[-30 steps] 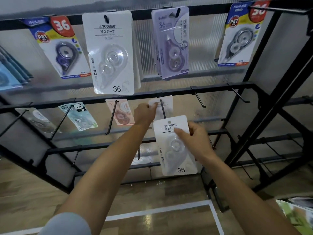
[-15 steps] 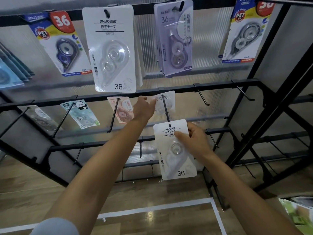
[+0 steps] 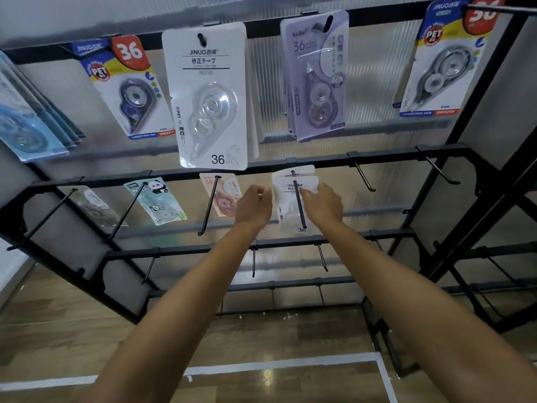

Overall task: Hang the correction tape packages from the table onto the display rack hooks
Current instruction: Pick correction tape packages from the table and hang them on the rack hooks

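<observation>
Head view, frame centre: right hand (image 3: 322,203) pinches the white carded correction tape package (image 3: 290,205) on the black wire hook (image 3: 299,203); slide it fully back. Left hand (image 3: 252,206) hangs loosely curled, holding nothing.

Bare hooks (image 3: 364,177) right; packages (image 3: 216,196) crowd left.

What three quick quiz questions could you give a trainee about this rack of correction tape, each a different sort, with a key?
1. True or false: the right hand touches the white package on the middle-row hook.
2. Which package hangs left of the pink package in that row? A) panda package B) purple package C) an empty hook
3. Fill in: the large number printed on the white package on the top row is ___.

Key: 1 true; 2 A, the panda package; 3 36.
</observation>
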